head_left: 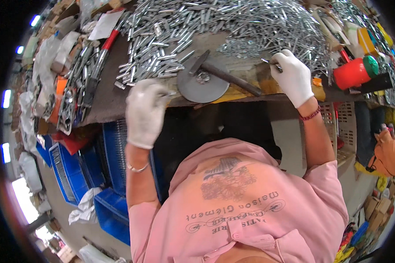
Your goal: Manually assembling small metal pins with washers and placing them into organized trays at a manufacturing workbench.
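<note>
My left hand (145, 115), in a white glove and blurred by motion, is at the near edge of the bench. Its fingers are closed on a small metal pin (170, 94), which is smeared too. To the right, my white-gloved right hand (292, 78) pinches a thin metal rod (265, 60) by its end. Between the hands lies a round grey metal disc (196, 91) with some small metal bits at its middle. A hammer (226, 77) rests with its head on the disc and its handle pointing right.
Loose metal tubes (156, 57) and thin rods (289, 26) cover the far bench. Tools (94, 74) lie at left; a red bottle with a green cap (353, 73) lies at right. Blue crates (74, 175) stand below left, and a pale plastic crate (344, 125) below right.
</note>
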{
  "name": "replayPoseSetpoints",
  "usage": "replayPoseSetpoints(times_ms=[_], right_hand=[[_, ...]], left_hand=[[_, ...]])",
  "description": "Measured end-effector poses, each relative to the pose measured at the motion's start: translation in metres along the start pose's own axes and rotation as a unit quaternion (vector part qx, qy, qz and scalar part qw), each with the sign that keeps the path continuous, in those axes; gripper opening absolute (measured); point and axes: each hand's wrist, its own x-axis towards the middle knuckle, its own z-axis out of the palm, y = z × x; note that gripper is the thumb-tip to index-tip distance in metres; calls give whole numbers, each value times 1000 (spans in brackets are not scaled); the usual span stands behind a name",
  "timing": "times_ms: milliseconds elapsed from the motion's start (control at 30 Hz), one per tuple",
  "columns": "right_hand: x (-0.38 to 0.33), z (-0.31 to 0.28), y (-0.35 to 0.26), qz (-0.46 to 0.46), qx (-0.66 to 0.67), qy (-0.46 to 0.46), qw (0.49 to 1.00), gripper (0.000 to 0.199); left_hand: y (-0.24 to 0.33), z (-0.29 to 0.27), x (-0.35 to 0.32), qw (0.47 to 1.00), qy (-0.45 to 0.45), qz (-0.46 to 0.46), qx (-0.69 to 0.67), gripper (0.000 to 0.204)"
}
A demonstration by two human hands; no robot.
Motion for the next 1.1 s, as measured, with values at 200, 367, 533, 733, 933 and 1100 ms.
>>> replayPoseSetpoints(times_ms=[200, 367, 533, 733, 933, 1100], right_hand=[[-3, -14, -101, -104, 217, -49, 969, 7], [-3, 12, -118, -115, 173, -50, 977, 5], [-2, 18, -123, -122, 157, -58, 978, 5], [-1, 21, -126, -123, 154, -70, 978, 4], [1, 23, -127, -142, 161, -67, 974, 4], [1, 25, -128, -155, 154, -69, 973, 9]], left_hand=[[23, 39, 7, 998, -9, 37, -43, 14], [14, 46, 6, 992, -5, -14, -128, 14], [11, 46, 6, 989, -4, -12, -145, 15], [9, 47, 2, 977, -20, -62, -204, 18], [9, 48, 1, 977, -4, -57, -204, 18], [7, 52, -1, 975, 5, -56, -215, 18]])
